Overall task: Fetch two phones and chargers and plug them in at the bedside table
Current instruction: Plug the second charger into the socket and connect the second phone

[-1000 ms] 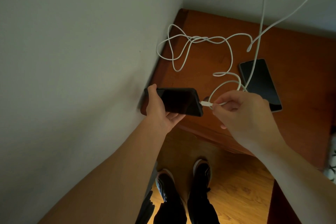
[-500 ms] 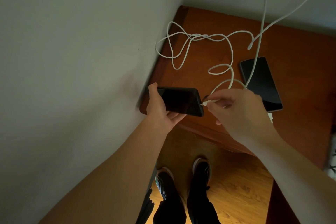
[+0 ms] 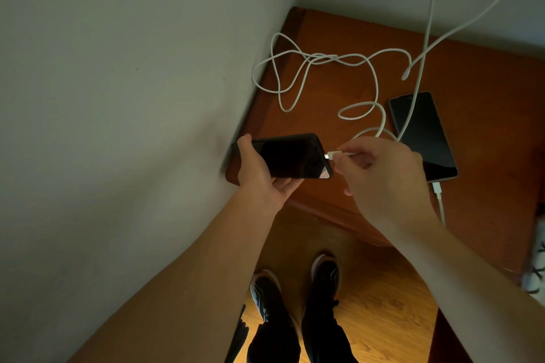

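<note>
My left hand (image 3: 259,174) grips a black phone (image 3: 290,156) flat above the front left corner of the wooden bedside table (image 3: 486,74). My right hand (image 3: 383,177) pinches the white plug (image 3: 334,154) of a charger cable (image 3: 374,76), its tip touching the phone's right end. That cable lies in loops across the tabletop. A second black phone (image 3: 424,135) lies on the table to the right, with a white cable (image 3: 439,200) plugged into its near end.
A pale wall (image 3: 132,97) runs along the left of the table and another stands behind it. Two white cables hang down from the upper right. Below the table's front edge are a wooden floor (image 3: 380,312) and my shoes (image 3: 295,283).
My right hand has kept working the plug at the phone's right end, drawing slightly back so more of the white plug shows. The left hand holds the phone nearly still.
</note>
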The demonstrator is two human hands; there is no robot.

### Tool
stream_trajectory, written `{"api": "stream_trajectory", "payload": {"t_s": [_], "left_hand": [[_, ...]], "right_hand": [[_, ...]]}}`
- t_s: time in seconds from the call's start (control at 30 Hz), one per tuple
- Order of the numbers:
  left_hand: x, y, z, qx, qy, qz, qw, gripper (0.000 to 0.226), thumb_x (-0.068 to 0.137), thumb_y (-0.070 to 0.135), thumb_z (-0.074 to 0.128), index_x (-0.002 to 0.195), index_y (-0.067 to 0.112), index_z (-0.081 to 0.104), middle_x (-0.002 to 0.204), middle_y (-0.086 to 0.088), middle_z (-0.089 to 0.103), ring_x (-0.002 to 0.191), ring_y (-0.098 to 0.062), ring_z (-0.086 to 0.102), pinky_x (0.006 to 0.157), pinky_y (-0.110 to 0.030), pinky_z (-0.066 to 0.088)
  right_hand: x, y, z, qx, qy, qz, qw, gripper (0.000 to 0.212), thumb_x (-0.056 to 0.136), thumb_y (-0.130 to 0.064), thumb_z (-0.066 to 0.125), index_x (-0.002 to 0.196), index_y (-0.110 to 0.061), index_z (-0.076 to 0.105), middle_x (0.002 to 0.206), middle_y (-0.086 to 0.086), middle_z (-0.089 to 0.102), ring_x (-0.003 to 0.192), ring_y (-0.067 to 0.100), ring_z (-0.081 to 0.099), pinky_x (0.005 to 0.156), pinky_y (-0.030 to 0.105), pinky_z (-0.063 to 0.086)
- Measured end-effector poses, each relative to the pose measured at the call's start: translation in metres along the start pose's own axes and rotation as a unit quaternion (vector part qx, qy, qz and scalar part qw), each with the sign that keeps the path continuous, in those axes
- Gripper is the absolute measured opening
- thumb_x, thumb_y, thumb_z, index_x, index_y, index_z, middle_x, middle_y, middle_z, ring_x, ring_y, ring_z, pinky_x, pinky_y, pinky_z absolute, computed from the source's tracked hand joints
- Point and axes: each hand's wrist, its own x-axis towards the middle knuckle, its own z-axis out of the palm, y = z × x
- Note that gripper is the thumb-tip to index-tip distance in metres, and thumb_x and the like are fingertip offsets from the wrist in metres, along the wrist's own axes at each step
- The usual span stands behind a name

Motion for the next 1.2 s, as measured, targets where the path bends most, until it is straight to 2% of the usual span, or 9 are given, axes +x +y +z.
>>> {"api": "stream_trajectory", "payload": {"t_s": [0.23,0.37,0.53,0.63,0.73,0.93,1.03,1.1,1.2], "left_hand": [[0.002,-0.002,0.0,-0.001,0.008,-0.017,1.0,0.047,0.078,0.058,0.064,0.098,0.016,0.055,0.101,-0.022,0.065,0.083,-0.039,0.067,0.058,-0.053,0.059],[0.004,-0.002,-0.003,0.001,0.007,-0.024,1.0,0.048,0.077,0.058,0.064,0.1,0.016,0.055,0.103,-0.022,0.065,0.086,-0.041,0.067,0.059,-0.054,0.059],[0.007,0.002,-0.009,0.006,0.011,-0.032,0.999,0.054,0.08,0.057,0.062,0.116,0.018,0.052,0.109,-0.022,0.062,0.091,-0.042,0.064,0.058,-0.056,0.059],[0.012,0.004,-0.005,0.001,0.036,-0.033,0.999,0.059,0.082,0.056,0.06,0.127,0.019,0.046,0.114,-0.022,0.059,0.096,-0.044,0.062,0.069,-0.061,0.057],[0.019,0.004,0.006,-0.004,0.081,-0.023,0.996,0.063,0.084,0.057,0.056,0.133,0.021,0.041,0.12,-0.02,0.056,0.103,-0.044,0.058,0.073,-0.061,0.056],[0.036,0.003,0.022,0.052,0.18,-0.021,0.982,0.067,0.082,0.06,0.056,0.135,0.023,0.04,0.128,-0.014,0.053,0.109,-0.041,0.055,0.087,-0.06,0.05],[0.042,0.001,0.025,0.104,0.179,-0.02,0.978,0.056,0.093,0.045,0.053,0.14,0.019,0.04,0.133,-0.015,0.053,0.113,-0.039,0.054,0.089,-0.057,0.051],[0.046,-0.001,0.026,0.115,0.178,-0.01,0.977,0.047,0.095,0.024,0.055,0.139,0.017,0.043,0.131,-0.016,0.055,0.11,-0.038,0.057,0.086,-0.056,0.052],[0.046,-0.007,0.023,0.156,0.171,-0.009,0.973,0.044,0.099,0.015,0.044,0.143,0.013,0.037,0.143,-0.017,0.044,0.125,-0.037,0.047,0.096,-0.051,0.047]], "right_hand": [[-0.001,0.003,0.005,-0.035,0.01,-0.02,0.999,0.01,0.091,-0.023,0.063,0.096,-0.025,0.071,0.07,-0.021,0.056,0.062,0.0,0.061,0.059,0.013,0.045],[-0.003,0.007,0.007,-0.028,0.011,-0.014,0.999,0.013,0.091,-0.023,0.063,0.1,-0.025,0.071,0.069,-0.023,0.055,0.062,0.0,0.061,0.059,0.013,0.043],[-0.011,0.01,0.003,-0.029,0.023,-0.02,0.999,0.041,0.088,-0.027,0.064,0.128,-0.028,0.057,0.064,-0.014,0.06,0.057,0.001,0.06,0.053,0.013,0.046],[-0.024,0.014,-0.006,-0.027,0.016,-0.028,0.999,0.038,0.086,-0.029,0.062,0.124,-0.031,0.058,0.061,-0.014,0.058,0.056,0.002,0.06,0.044,0.015,0.047],[-0.041,0.021,-0.01,-0.003,-0.02,-0.031,0.999,0.035,0.085,-0.029,0.061,0.12,-0.031,0.06,0.06,-0.014,0.057,0.054,-0.002,0.059,0.045,0.013,0.047],[-0.063,0.036,-0.013,0.006,-0.049,-0.018,0.999,0.032,0.083,-0.033,0.06,0.115,-0.033,0.062,0.096,-0.033,0.058,0.061,-0.007,0.06,0.057,0.006,0.046],[-0.067,0.042,-0.013,0.017,-0.052,-0.009,0.998,0.031,0.082,-0.035,0.056,0.112,-0.034,0.064,0.069,-0.025,0.062,0.062,-0.006,0.061,0.055,0.006,0.046],[-0.067,0.044,-0.013,0.026,-0.048,-0.01,0.998,0.029,0.082,-0.033,0.057,0.11,-0.033,0.065,0.067,-0.026,0.059,0.06,-0.004,0.062,0.052,0.007,0.046],[-0.063,0.048,-0.011,0.032,-0.047,-0.004,0.998,0.027,0.084,-0.026,0.062,0.11,-0.03,0.066,0.069,-0.024,0.06,0.065,-0.003,0.062,0.057,0.012,0.049]]}}
